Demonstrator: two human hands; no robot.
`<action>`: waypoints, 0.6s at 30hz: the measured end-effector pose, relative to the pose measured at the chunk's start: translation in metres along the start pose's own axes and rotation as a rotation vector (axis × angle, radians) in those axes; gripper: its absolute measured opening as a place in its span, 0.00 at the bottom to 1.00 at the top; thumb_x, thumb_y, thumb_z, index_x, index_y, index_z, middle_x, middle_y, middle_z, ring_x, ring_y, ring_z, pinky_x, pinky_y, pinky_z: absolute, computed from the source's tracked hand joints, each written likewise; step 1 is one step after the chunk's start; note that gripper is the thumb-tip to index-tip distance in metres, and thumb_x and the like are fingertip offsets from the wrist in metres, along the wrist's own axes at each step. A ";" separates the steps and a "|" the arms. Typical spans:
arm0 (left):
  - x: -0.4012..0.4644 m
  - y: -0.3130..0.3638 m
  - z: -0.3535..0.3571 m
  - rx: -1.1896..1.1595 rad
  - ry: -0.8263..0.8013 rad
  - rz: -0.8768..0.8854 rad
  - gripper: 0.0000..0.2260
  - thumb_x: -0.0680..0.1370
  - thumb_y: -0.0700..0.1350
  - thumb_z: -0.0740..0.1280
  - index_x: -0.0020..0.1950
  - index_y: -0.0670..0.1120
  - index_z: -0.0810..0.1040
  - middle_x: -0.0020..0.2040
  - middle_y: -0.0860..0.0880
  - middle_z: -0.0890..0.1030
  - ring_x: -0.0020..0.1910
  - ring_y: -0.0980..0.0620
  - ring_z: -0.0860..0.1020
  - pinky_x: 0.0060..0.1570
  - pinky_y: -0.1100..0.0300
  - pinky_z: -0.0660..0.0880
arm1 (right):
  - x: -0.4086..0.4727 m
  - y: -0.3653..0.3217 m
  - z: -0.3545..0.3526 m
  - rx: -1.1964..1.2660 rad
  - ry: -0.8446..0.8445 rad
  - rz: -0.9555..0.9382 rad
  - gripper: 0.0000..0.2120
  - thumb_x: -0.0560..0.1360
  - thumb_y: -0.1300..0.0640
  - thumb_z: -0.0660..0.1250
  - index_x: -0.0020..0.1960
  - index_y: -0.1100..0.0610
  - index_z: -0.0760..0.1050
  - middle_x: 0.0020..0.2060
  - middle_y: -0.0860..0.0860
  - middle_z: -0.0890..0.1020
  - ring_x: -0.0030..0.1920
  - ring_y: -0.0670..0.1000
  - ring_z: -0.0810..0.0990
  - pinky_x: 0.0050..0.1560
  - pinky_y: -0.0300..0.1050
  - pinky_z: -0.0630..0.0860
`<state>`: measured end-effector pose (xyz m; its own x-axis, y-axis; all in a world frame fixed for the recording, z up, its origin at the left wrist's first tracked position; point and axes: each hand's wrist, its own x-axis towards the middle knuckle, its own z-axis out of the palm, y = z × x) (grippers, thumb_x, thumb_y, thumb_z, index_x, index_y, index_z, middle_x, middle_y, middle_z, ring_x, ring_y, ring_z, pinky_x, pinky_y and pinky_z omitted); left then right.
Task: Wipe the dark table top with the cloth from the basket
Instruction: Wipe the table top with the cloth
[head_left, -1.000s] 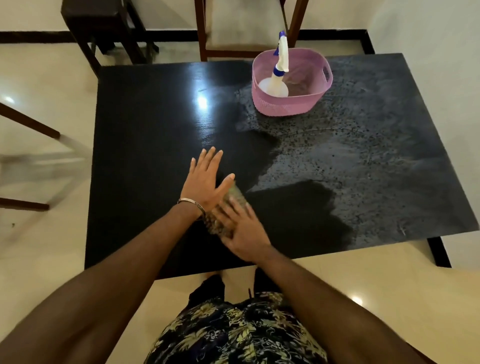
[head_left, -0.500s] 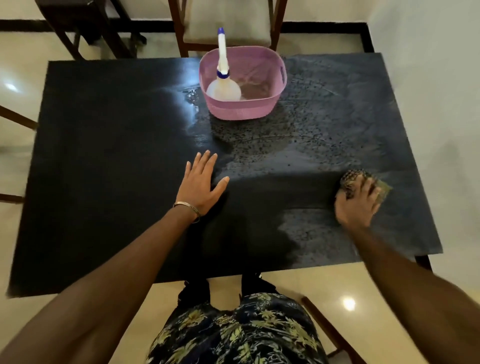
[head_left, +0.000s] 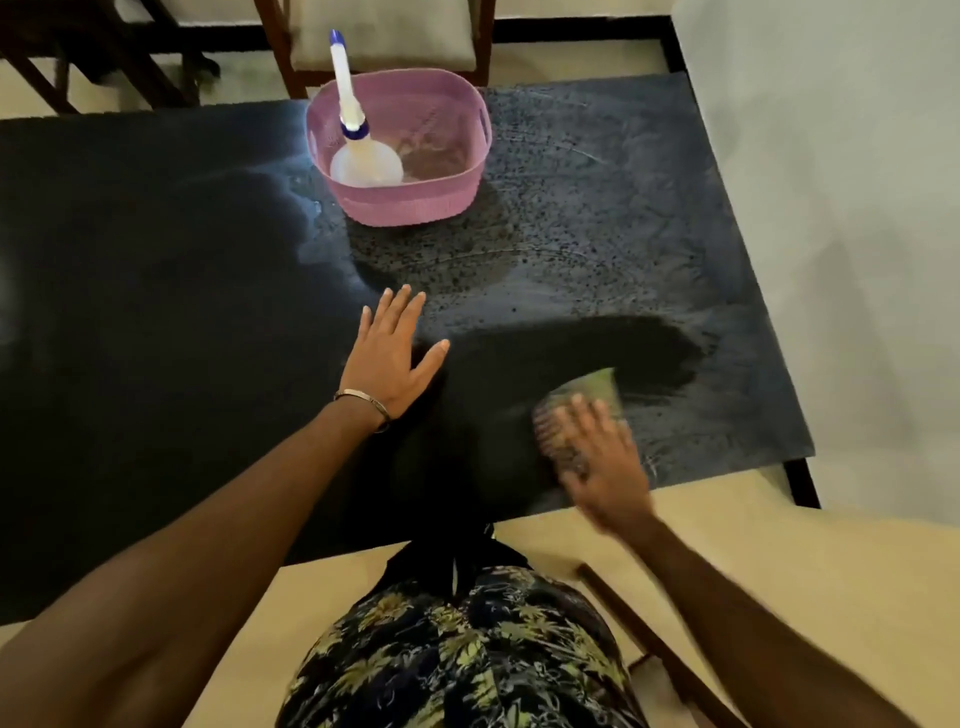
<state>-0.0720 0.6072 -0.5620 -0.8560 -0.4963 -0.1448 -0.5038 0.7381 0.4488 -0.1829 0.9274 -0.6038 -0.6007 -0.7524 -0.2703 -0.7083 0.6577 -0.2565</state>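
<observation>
The dark table top (head_left: 156, 322) fills the middle of the head view, speckled and dull on its right half, with a darker wiped band near the front. My right hand (head_left: 602, 462), blurred by motion, presses flat on a greenish patterned cloth (head_left: 587, 400) near the table's front right. My left hand (head_left: 387, 358) rests flat on the table with fingers spread, a bracelet on the wrist, left of the cloth. The pink basket (head_left: 410, 208) stands at the back middle of the table.
A white spray bottle (head_left: 358, 150) with a blue collar and tip stands inside the basket. A wooden chair (head_left: 384, 36) sits behind the table, another dark chair (head_left: 109, 57) at the back left. A white wall (head_left: 841, 208) runs along the table's right edge.
My right hand swept the cloth from beside my left hand out to the right edge, then back toward the middle. The left hand stayed flat in place. The wiped dark band grew.
</observation>
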 end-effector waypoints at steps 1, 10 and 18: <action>-0.001 0.003 0.003 0.008 -0.012 0.012 0.32 0.80 0.63 0.51 0.79 0.47 0.53 0.80 0.48 0.53 0.79 0.48 0.46 0.77 0.47 0.43 | 0.000 0.029 -0.013 0.023 0.035 0.163 0.37 0.74 0.46 0.57 0.81 0.47 0.50 0.81 0.49 0.52 0.80 0.54 0.47 0.76 0.66 0.53; -0.004 0.025 0.019 0.021 -0.089 0.079 0.32 0.80 0.63 0.51 0.79 0.48 0.52 0.80 0.47 0.52 0.79 0.49 0.45 0.77 0.47 0.42 | 0.008 -0.079 0.019 0.015 0.069 0.264 0.38 0.75 0.44 0.55 0.82 0.50 0.49 0.81 0.52 0.49 0.80 0.59 0.44 0.77 0.64 0.46; 0.007 0.050 0.026 0.003 -0.122 0.154 0.32 0.80 0.63 0.51 0.79 0.48 0.52 0.80 0.48 0.51 0.79 0.49 0.45 0.77 0.47 0.43 | -0.042 -0.064 0.034 -0.013 -0.074 -0.212 0.33 0.79 0.42 0.53 0.81 0.43 0.46 0.81 0.45 0.47 0.80 0.49 0.40 0.78 0.61 0.45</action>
<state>-0.1059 0.6525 -0.5638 -0.9305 -0.3185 -0.1809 -0.3663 0.8024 0.4712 -0.1000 0.9179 -0.6073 -0.4090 -0.8687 -0.2794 -0.8211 0.4839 -0.3028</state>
